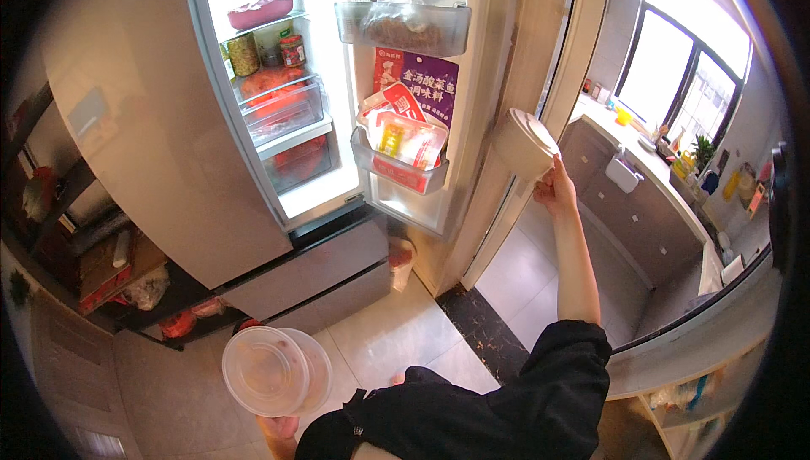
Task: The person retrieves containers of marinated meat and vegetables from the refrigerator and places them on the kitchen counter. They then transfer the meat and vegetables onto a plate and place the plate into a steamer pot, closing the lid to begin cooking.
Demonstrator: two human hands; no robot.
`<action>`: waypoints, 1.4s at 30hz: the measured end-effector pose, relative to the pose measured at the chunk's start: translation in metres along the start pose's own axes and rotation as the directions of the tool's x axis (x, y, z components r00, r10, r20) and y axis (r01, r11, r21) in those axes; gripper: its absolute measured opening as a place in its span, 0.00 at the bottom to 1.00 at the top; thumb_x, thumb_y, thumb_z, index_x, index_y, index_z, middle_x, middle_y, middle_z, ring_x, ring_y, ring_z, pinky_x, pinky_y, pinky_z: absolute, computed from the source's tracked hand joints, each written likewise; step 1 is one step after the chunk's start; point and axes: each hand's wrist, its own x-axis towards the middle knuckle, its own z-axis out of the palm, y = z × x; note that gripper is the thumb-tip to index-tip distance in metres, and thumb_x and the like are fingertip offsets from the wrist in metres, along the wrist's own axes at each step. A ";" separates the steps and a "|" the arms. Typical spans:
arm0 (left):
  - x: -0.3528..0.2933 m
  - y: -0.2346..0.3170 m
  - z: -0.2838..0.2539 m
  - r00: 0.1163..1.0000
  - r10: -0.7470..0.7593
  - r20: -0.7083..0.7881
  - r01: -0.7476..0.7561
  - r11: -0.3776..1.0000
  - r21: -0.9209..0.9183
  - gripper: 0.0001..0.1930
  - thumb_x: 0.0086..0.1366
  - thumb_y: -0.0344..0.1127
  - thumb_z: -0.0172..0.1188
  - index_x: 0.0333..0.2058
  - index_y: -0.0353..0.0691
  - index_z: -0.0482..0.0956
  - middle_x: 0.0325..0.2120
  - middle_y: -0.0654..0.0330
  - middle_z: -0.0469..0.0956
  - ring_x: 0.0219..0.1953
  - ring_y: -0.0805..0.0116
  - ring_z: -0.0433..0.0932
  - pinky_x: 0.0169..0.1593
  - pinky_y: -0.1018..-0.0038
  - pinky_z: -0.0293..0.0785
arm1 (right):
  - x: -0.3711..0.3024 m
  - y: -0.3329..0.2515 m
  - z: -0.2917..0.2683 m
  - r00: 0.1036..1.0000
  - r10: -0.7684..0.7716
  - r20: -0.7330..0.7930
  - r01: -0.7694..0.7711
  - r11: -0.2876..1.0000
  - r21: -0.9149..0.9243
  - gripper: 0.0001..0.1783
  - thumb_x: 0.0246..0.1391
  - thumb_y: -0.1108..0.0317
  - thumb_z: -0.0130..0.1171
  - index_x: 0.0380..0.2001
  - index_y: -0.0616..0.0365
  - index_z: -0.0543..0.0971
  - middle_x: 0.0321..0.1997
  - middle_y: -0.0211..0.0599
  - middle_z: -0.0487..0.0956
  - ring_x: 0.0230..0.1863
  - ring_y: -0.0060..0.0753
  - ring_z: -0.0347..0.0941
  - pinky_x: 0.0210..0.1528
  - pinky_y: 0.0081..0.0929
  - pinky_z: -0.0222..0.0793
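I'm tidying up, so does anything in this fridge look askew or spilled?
The red-and-white packet in the lower door bin leans askew above the rim, while the purple packet behind it stands roughly upright. No spill is visible.

Round tubs (266, 371): clear plastic, smooth, slightly cloudy. White container (530, 141): smooth, low sheen; material uncertain. Fridge door (152, 131): smooth, satin, metal-like. Door shelf (392, 172): see-through plastic, glossy. Fridge drawer (291, 116): clear plastic, shiny. Jar (293, 50): glass-like, glossy. Floor (384, 325): smooth tile, glossy. Doorway sill (483, 333): dark, stone-like, polished. Sleeve (561, 363): black cloth, matt, creased.
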 end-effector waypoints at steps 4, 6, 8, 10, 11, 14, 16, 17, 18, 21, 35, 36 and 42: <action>-0.001 -0.001 -0.009 1.000 -0.011 -0.003 0.011 0.999 0.045 0.24 0.61 0.47 0.46 0.52 0.40 0.63 0.51 0.57 0.66 0.54 0.58 0.63 0.57 0.55 0.57 | 0.004 0.005 0.028 0.993 -0.080 -0.091 0.071 0.992 -0.100 0.28 0.48 0.45 0.55 0.09 0.44 0.54 0.09 0.21 0.52 0.08 0.19 0.48 0.10 0.18 0.41; -0.003 -0.002 -0.015 1.000 -0.004 0.012 0.003 0.998 0.069 0.24 0.61 0.47 0.46 0.52 0.40 0.63 0.51 0.57 0.66 0.54 0.58 0.63 0.57 0.56 0.57 | 0.004 0.004 0.036 0.974 -0.167 -0.152 0.142 0.977 -0.162 0.28 0.48 0.45 0.55 0.09 0.44 0.54 0.09 0.20 0.51 0.08 0.19 0.47 0.10 0.18 0.41; -0.010 -0.003 -0.001 0.999 0.029 0.035 -0.032 0.997 0.065 0.24 0.61 0.46 0.46 0.52 0.40 0.63 0.51 0.57 0.66 0.54 0.58 0.63 0.57 0.56 0.58 | 0.004 0.002 0.041 0.976 -0.159 -0.150 0.124 0.967 -0.221 0.28 0.48 0.45 0.55 0.09 0.44 0.54 0.08 0.19 0.51 0.07 0.18 0.47 0.09 0.18 0.41; -0.012 -0.002 0.001 1.000 0.011 0.001 -0.011 1.000 0.014 0.23 0.61 0.46 0.46 0.52 0.39 0.63 0.51 0.56 0.66 0.54 0.58 0.64 0.57 0.57 0.58 | 0.008 -0.008 0.031 0.993 -0.058 -0.100 0.029 0.961 -0.276 0.28 0.48 0.44 0.55 0.09 0.44 0.54 0.08 0.19 0.51 0.07 0.18 0.48 0.09 0.18 0.41; -0.013 -0.002 0.002 1.000 0.003 -0.012 -0.003 1.000 -0.015 0.23 0.61 0.45 0.46 0.52 0.39 0.63 0.51 0.56 0.66 0.54 0.59 0.64 0.56 0.57 0.59 | 0.013 -0.012 0.025 0.999 0.006 -0.046 -0.017 0.970 -0.243 0.28 0.48 0.44 0.54 0.09 0.44 0.55 0.08 0.19 0.52 0.07 0.18 0.48 0.09 0.18 0.42; -0.014 -0.002 0.003 0.994 0.037 0.101 -0.046 0.995 0.090 0.23 0.61 0.45 0.45 0.51 0.38 0.64 0.50 0.56 0.66 0.52 0.60 0.65 0.56 0.58 0.60 | 0.015 -0.018 0.019 0.999 -0.045 -0.012 0.039 0.947 -0.318 0.28 0.48 0.43 0.54 0.09 0.44 0.55 0.07 0.20 0.53 0.07 0.18 0.48 0.09 0.18 0.42; -0.014 -0.004 0.014 0.999 0.009 0.036 -0.011 0.998 0.059 0.23 0.61 0.45 0.46 0.51 0.38 0.64 0.50 0.56 0.67 0.52 0.60 0.66 0.55 0.58 0.61 | 0.007 -0.026 0.020 0.999 -0.037 -0.003 0.032 0.920 -0.391 0.28 0.47 0.43 0.54 0.08 0.44 0.56 0.07 0.20 0.53 0.07 0.18 0.48 0.09 0.18 0.44; -0.014 -0.002 0.020 1.000 -0.003 0.006 0.002 0.999 0.047 0.23 0.61 0.45 0.46 0.51 0.38 0.64 0.49 0.56 0.68 0.51 0.60 0.66 0.55 0.59 0.61 | 0.001 -0.030 0.020 0.998 -0.017 0.054 0.037 0.920 -0.391 0.28 0.47 0.43 0.54 0.08 0.44 0.56 0.07 0.20 0.53 0.07 0.18 0.48 0.09 0.18 0.44; -0.015 -0.003 0.025 1.000 0.014 0.002 -0.014 0.997 0.078 0.22 0.61 0.45 0.46 0.51 0.38 0.64 0.49 0.56 0.68 0.51 0.60 0.67 0.55 0.59 0.62 | -0.003 -0.032 0.019 0.994 0.002 0.109 0.042 0.919 -0.392 0.28 0.47 0.43 0.54 0.08 0.44 0.57 0.06 0.20 0.53 0.07 0.18 0.48 0.09 0.18 0.44; -0.020 -0.009 0.033 0.999 0.044 -0.016 -0.042 0.990 0.132 0.23 0.61 0.45 0.46 0.51 0.38 0.64 0.48 0.56 0.68 0.51 0.60 0.67 0.54 0.59 0.62 | -0.019 -0.032 0.010 0.962 0.169 0.212 -0.089 0.935 -0.342 0.23 0.51 0.47 0.52 0.11 0.45 0.63 0.08 0.20 0.54 0.08 0.17 0.50 0.10 0.18 0.43; -0.009 -0.033 0.050 0.984 0.169 0.061 -0.172 0.984 0.040 0.26 0.62 0.46 0.44 0.55 0.39 0.58 0.51 0.55 0.65 0.52 0.58 0.65 0.56 0.58 0.60 | -0.060 0.107 0.104 0.639 0.608 0.472 -0.554 0.789 -0.265 0.20 0.54 0.49 0.48 0.16 0.49 0.64 0.10 0.25 0.58 0.16 0.25 0.57 0.23 0.24 0.53; -0.009 -0.032 0.052 0.981 0.184 0.064 -0.188 0.980 0.061 0.26 0.62 0.46 0.44 0.55 0.39 0.58 0.51 0.55 0.64 0.53 0.58 0.65 0.56 0.58 0.60 | -0.061 0.117 0.116 0.620 0.624 0.476 -0.584 0.772 -0.252 0.21 0.55 0.50 0.48 0.15 0.49 0.63 0.10 0.25 0.58 0.16 0.26 0.56 0.24 0.24 0.54; -0.007 -0.023 0.049 0.969 0.232 0.085 -0.242 0.960 0.140 0.26 0.62 0.47 0.43 0.55 0.38 0.57 0.52 0.54 0.63 0.54 0.58 0.63 0.56 0.58 0.60 | -0.080 0.190 0.166 0.570 0.619 0.540 -0.516 0.781 -0.351 0.22 0.52 0.52 0.52 0.13 0.51 0.62 0.11 0.25 0.57 0.16 0.25 0.55 0.24 0.24 0.55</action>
